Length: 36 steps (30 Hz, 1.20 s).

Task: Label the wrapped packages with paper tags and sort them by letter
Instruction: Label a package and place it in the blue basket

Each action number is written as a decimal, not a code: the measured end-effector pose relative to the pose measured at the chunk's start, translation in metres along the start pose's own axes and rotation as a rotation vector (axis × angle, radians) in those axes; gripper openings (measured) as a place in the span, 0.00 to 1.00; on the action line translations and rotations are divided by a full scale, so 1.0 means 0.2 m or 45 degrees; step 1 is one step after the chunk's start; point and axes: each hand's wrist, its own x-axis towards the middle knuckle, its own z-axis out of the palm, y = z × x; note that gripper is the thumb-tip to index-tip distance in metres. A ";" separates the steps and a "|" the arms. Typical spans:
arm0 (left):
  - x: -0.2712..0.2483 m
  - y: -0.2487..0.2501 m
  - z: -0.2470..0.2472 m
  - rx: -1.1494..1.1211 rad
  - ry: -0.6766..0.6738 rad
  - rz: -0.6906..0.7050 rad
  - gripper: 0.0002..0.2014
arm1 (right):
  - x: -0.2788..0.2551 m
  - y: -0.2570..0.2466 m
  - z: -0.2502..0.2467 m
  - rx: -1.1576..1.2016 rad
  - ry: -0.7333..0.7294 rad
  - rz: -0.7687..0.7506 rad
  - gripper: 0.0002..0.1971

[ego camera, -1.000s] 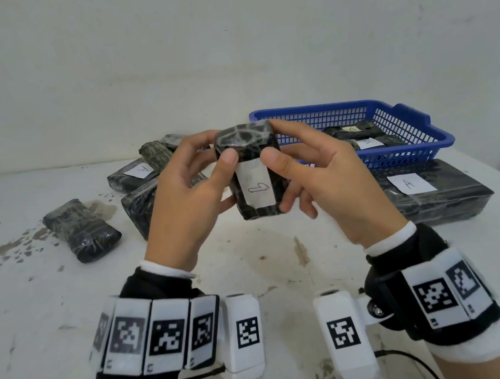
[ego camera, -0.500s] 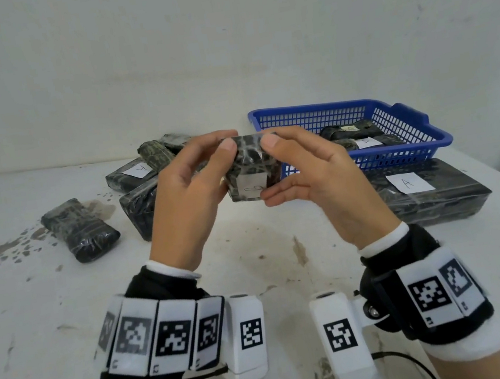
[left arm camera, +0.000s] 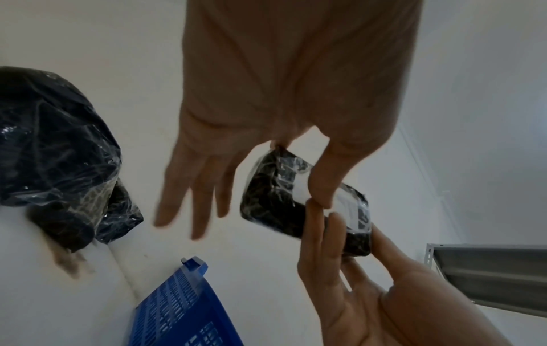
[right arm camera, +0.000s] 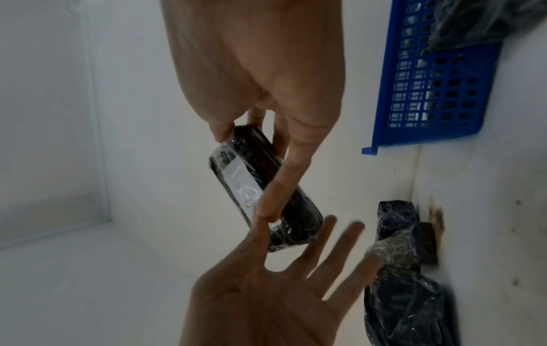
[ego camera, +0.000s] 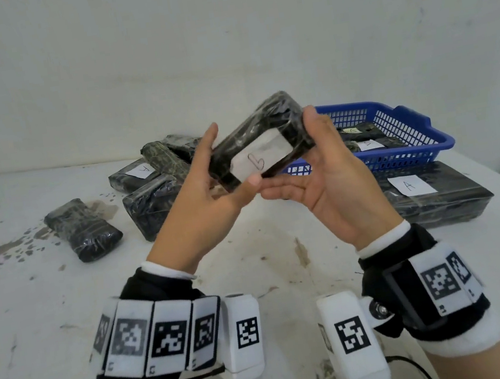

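A black plastic-wrapped package (ego camera: pixel 267 121) hangs tilted in the air above the middle of the table. Its white paper tag (ego camera: pixel 257 159) faces me, and I cannot read the pen mark on it with certainty. My right hand (ego camera: pixel 288 151) grips the package, thumb on the upper right end and fingers (ego camera: pixel 274 190) under the lower edge. My left hand (ego camera: pixel 231 159) has its fingers straight and spread beside the package. Only the left thumb (left arm camera: pixel 321 187) presses on the tag (left arm camera: pixel 302 187). The right wrist view shows the package (right arm camera: pixel 304 210) and its tag (right arm camera: pixel 239 180).
A blue basket (ego camera: pixel 431 149) at the back right holds tagged packages (ego camera: pixel 365 144). In front of the basket lies a long black package tagged A (ego camera: pixel 439 203). A pile of packages (ego camera: pixel 153 200) sits at the back left, with one lone package (ego camera: pixel 83 233) further left. The white table (ego camera: pixel 252 260) is stained.
The package turned from end-on to lying slanted with its tag toward me, and rose a little. My left fingers came off it and spread straight. The right hand shifted its grip.
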 end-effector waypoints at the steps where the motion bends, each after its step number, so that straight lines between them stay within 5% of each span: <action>1: 0.00 0.00 0.00 -0.007 0.032 -0.003 0.34 | 0.00 0.00 -0.01 0.021 0.000 -0.008 0.23; 4: 0.00 0.00 -0.01 -0.207 0.231 0.008 0.24 | 0.01 0.00 -0.03 -0.167 0.032 -0.107 0.17; 8: 0.01 0.02 -0.03 -0.275 0.350 0.077 0.22 | 0.02 0.03 -0.03 -0.411 0.025 -0.264 0.25; 16: 0.01 0.01 -0.04 -0.257 0.313 0.067 0.28 | 0.01 0.03 -0.03 -0.458 -0.005 -0.212 0.28; 36: 0.01 0.02 -0.03 -0.301 0.327 0.033 0.07 | 0.01 0.04 -0.03 -0.404 0.054 -0.182 0.06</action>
